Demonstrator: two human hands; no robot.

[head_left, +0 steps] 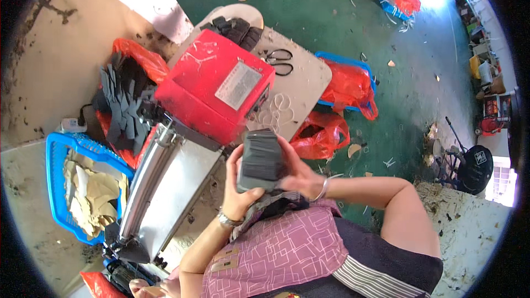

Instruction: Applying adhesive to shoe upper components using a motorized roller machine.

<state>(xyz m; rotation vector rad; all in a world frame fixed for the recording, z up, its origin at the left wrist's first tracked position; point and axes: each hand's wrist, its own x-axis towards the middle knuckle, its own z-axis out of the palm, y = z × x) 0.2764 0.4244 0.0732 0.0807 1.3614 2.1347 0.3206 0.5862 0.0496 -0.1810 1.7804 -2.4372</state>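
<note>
A thick stack of dark grey, flat pieces (261,157) is held up in front of my chest. My left hand (238,187) is closed round its left side and lower edge, the thumb lying along the bottom. On the other side, my right hand (298,171) presses its fingers along the stack's right edge. Just beyond the hands stands a machine with a red housing (204,88) and a long metal roller (148,179). Several pale rubber bands (281,105) lie on the small table (306,74) beyond the stack.
Black-handled scissors (281,62) and dark bundles (237,30) share the table. Left are a red bag of dark strips (124,116) and a blue basket (52,176) of beige pieces. Red bags (323,138) sit right of the table. Another person's hand (144,288) shows lower left.
</note>
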